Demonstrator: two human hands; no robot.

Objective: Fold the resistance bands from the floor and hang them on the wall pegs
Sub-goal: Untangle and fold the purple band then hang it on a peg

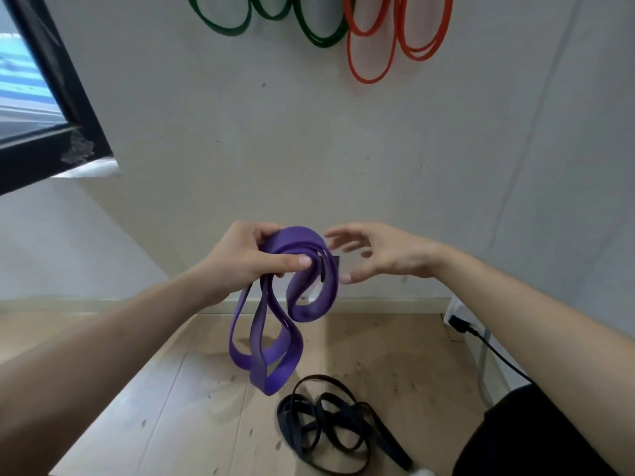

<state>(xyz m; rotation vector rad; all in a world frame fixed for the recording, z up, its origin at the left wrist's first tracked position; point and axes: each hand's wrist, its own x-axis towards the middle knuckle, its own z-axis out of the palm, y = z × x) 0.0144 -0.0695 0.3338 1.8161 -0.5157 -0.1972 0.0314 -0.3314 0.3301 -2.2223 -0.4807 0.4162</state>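
Note:
My left hand (247,257) grips the top of a wide purple resistance band (275,341), bunched into several loops that hang down over the floor. My right hand (381,254) hovers just right of the band's top with its fingers spread, holding nothing; the fingertips are blurred and close to the band. A tangle of black resistance bands (330,424) lies on the wooden floor below. High on the white wall hang green bands (309,25) and orange bands (371,46); the pegs are out of frame.
A dark-framed window (41,108) is at the upper left. A black plug and cable (481,341) run along the wall at the right. A pale skirting board (378,305) meets the wooden floor (171,407). My dark-clothed knee (536,438) fills the lower right.

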